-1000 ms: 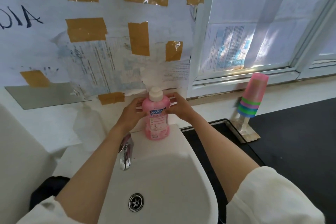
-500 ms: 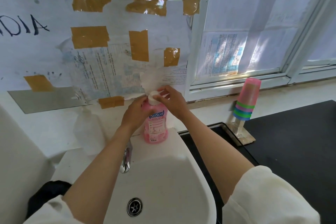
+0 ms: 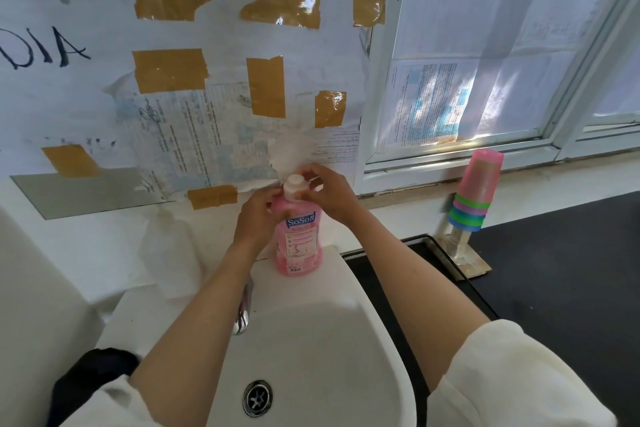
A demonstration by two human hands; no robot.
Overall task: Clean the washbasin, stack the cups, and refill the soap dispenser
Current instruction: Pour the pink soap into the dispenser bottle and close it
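Note:
A pink soap bottle (image 3: 300,242) with a white cap (image 3: 294,186) stands upright on the back ledge of the white washbasin (image 3: 332,350). My left hand (image 3: 255,218) wraps around the bottle's shoulder from the left. My right hand (image 3: 328,193) has its fingers closed on the white cap. A stack of coloured cups (image 3: 475,194), upside down with a pink one on top, sits on a post at the right by the window sill.
A chrome tap (image 3: 242,315) juts over the basin under my left forearm. The drain (image 3: 257,398) is near the front. A black counter (image 3: 561,288) lies to the right. Taped papers cover the wall behind. A dark object (image 3: 90,374) sits at lower left.
My right hand moved from the bottle's side up onto the cap. My left hand shifted higher on the bottle. The view tilted slightly downward.

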